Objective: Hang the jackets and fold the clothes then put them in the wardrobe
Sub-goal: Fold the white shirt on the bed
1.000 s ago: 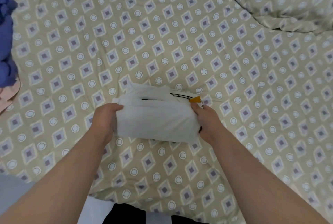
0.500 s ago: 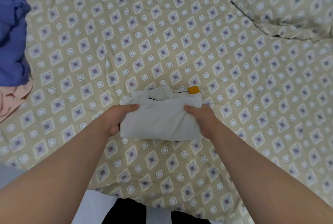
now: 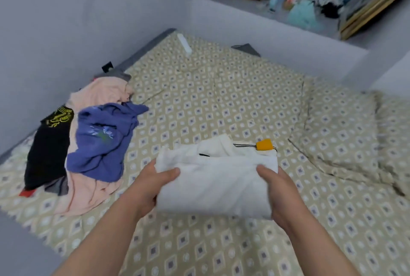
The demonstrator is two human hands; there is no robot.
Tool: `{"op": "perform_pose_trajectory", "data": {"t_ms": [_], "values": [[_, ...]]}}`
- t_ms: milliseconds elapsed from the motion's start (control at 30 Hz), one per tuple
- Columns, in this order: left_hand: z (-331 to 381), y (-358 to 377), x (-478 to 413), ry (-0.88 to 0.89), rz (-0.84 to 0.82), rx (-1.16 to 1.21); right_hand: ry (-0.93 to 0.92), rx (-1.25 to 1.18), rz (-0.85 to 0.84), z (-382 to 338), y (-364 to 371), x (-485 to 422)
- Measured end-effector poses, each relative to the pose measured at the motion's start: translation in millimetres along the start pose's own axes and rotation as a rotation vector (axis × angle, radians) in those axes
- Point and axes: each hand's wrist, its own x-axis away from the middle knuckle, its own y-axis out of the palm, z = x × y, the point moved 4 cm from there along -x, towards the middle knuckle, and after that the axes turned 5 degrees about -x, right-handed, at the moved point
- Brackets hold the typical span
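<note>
- I recorded the folded white garment (image 3: pixel 218 183) in the near centre of the view. It appeared lifted just clear of the patterned bed (image 3: pixel 221 102) and was carried between both hands.
- The left hand (image 3: pixel 153 183) gripped the bundle's left end, thumb over the top layer and fingers beneath. The right hand (image 3: pixel 277 189) gripped the right end the same way. Both holds were narrow pinches on cloth, with nothing cradling the middle.
- An orange tag (image 3: pixel 264 144) on a thin black cord stuck out at the bundle's far right corner, loose and unsecured.
- A heap of unfolded clothes lay on the left of the bed, apart from the bundle. It comprised a blue garment (image 3: pixel 104 138) on top, a pink garment (image 3: pixel 104 91) under and behind it, and a black garment (image 3: pixel 48 149) furthest left.
- No wardrobe was in view. I judged this piece folded and awaiting transfer to it.
- Risk one: with support at the ends only, the middle could sag and the upper layers slide apart, undoing the fold.
- Risk two: the cord and tag could catch on a door edge or shelf and drag the top layer open.
- Risk three: the picture was smeared by motion. A turn made at such a pace could loosen either pinch and drop one end.
</note>
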Motion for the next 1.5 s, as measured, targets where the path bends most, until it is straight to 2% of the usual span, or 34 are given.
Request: {"op": "perform_pose_trajectory", "data": {"t_ms": [300, 567, 833, 1000, 1433, 1500], "values": [[195, -81, 151, 0.453, 0.256, 0.087, -0.423, 0.037, -0.221, -191, 136, 127], [270, -126, 323, 0.655, 0.46, 0.198, -0.584, 0.057, -0.532, -285, 225, 252], [247, -126, 495, 0.84, 0.662, 0.315, -0.659, 0.042, -0.868, -301, 257, 357], [213, -116, 593, 0.949, 0.863, 0.317, -0.669, 0.033, -1.085, -297, 269, 431], [114, -124, 880, 1.102, 1.452, 0.341, -0.61, -0.032, -1.678, -224, 343, 693], [105, -125, 903, 1.069, 1.496, 0.329, -0.622, -0.049, -1.723, -216, 350, 717]]}}
